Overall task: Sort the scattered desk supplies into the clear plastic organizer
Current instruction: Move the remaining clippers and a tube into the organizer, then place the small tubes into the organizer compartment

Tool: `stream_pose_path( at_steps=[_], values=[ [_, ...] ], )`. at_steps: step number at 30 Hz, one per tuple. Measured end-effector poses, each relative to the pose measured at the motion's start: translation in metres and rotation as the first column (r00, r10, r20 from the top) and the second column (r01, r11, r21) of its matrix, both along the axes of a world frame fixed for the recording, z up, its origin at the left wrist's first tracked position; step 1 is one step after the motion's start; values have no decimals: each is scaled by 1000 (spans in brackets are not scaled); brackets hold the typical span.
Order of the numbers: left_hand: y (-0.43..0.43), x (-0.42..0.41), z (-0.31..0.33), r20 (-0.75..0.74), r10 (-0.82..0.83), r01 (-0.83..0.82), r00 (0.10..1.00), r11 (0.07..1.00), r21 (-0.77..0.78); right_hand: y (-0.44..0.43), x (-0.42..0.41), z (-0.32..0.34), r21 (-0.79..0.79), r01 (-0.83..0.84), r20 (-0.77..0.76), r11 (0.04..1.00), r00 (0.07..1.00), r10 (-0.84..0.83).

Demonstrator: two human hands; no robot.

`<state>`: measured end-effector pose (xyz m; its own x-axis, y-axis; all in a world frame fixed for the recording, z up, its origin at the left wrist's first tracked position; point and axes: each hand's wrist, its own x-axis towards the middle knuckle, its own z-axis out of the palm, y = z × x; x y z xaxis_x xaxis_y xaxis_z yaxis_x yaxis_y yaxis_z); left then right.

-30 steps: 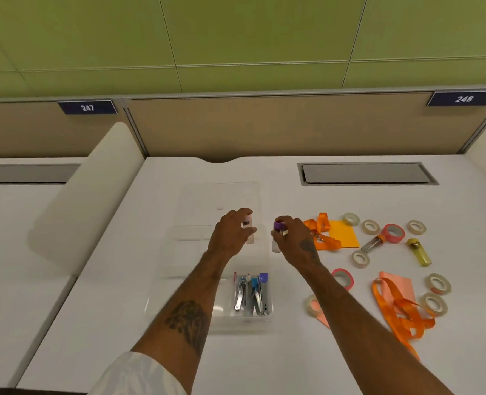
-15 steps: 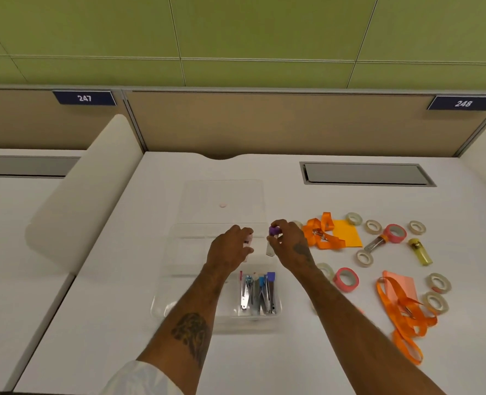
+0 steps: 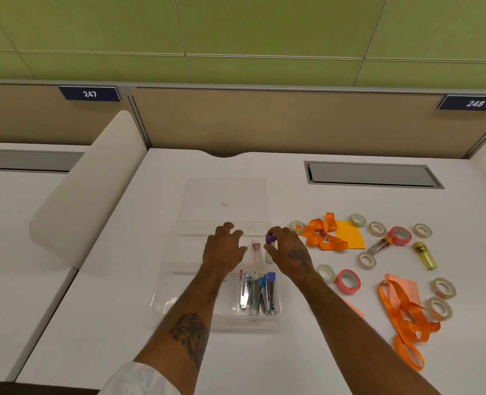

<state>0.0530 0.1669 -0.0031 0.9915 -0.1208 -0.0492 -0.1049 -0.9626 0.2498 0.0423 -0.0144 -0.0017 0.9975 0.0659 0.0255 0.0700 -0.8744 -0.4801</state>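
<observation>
Left hand (image 3: pixel 224 252) spread above clear plastic organizer (image 3: pixel 176 280); right hand (image 3: pixel 288 253) pinches purple-capped glass vial (image 3: pixel 269 248).

Wall panels (image 3: pixel 264 24): were matte green, crossed by thin pale seams.
Partition board (image 3: pixel 264 121): was tan; its two number plates (image 3: pixel 89 94) were navy with white digits.
Desk top (image 3: pixel 293 352): was plain white.
Clear plastic organizer (image 3: pixel 167 280): was colourless; the small vials inside had one pink cap (image 3: pixel 254 243) and one purple cap (image 3: pixel 270 238).
Right of the organizer: woven lanyards (image 3: pixel 321 235) were orange, square paper note (image 3: pixel 350 235) orange, two tape rolls (image 3: pixel 347 281) pink, other rolls off-white, small bottle (image 3: pixel 425 255) yellow.
</observation>
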Motion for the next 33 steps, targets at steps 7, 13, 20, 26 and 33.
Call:
stream_pose_path(
  at_steps=[7, 13, 20, 26, 33],
  values=[
    [5, 2, 3, -3, 35, -35, 999, 999, 26, -1, 2, 2, -11, 31, -39, 999, 999, -32],
    [7, 4, 4, -15, 24, -23, 1000, 999, 35, -4, 1, 4, -86, 106, 15, 991, 994, -105],
    [12, 4, 6, 17, -34, 31, 999, 986, 164, -14, -6, 4, -151, 145, -11, 978, 989, -148],
    [8, 2, 7, 55, -85, 74, 995, 980, 186, -20, -20, 7, -201, 212, -1, 957, 976, -216],
    [-26, 1, 8, 72, -176, 161, 982, 972, 172, -50, -44, 8, -269, 287, 9, 919, 955, -296]
  ],
)
